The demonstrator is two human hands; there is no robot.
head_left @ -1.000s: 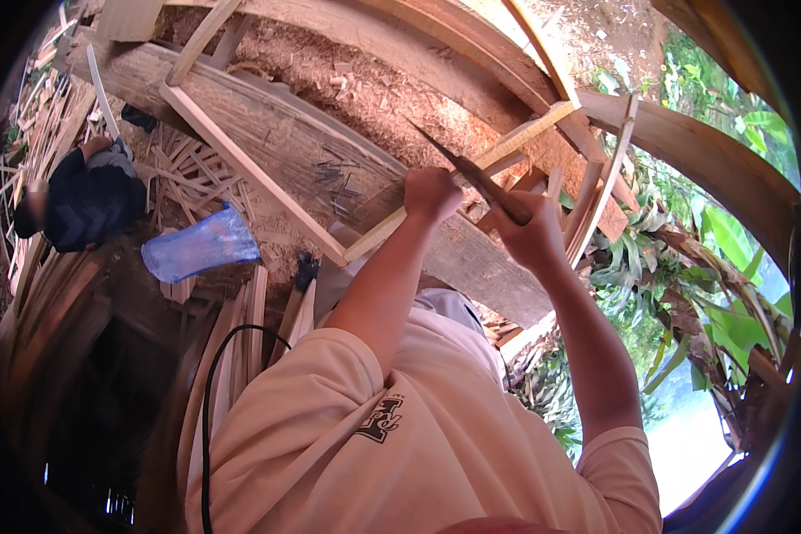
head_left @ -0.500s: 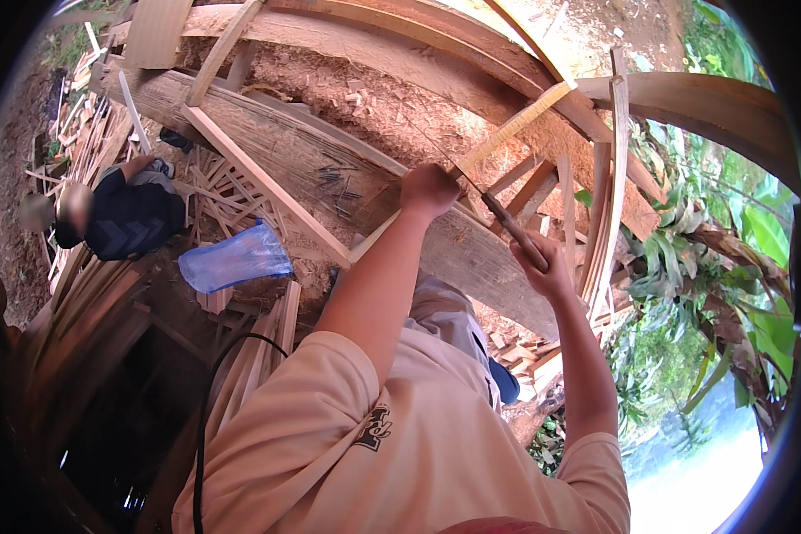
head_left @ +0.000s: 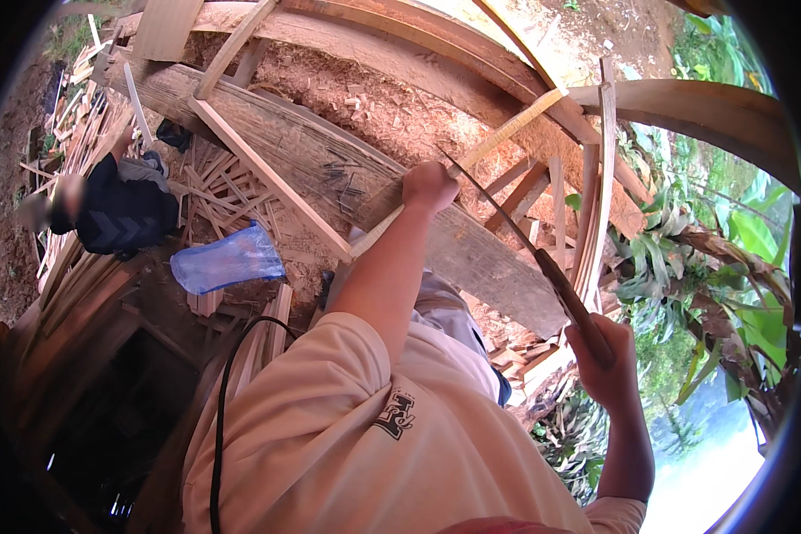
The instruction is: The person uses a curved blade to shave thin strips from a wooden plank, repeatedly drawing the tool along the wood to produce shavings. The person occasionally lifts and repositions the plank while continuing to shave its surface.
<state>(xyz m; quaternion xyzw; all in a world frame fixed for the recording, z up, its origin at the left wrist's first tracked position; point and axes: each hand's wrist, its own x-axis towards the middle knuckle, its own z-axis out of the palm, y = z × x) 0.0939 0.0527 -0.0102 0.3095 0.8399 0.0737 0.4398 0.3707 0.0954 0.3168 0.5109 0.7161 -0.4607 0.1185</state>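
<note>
My left hand [head_left: 430,187] is closed around one side of a wooden frame [head_left: 512,126] made of narrow strips, which lies across a thick plank [head_left: 498,267]. My right hand [head_left: 602,360] grips the long wooden handle of a hand saw [head_left: 570,289]. Its narrow dark blade slants up and left, with its tip by my left hand and the frame strip. Whether the blade touches the strip, and its teeth, I cannot make out. Several dark nails [head_left: 343,182] lie loose on the plank left of my left hand.
A person in dark clothes [head_left: 125,209] sits at the left among wood scraps. A blue plastic bag [head_left: 229,258] lies near a black cable [head_left: 227,383]. Long boards [head_left: 374,27] run across the far side over sawdust. Upright strips [head_left: 605,169] and plants [head_left: 672,222] stand at the right.
My right hand has drawn the saw back toward me and to the right, so more of its blade shows on the near side of the strip. My left hand keeps its grip.
</note>
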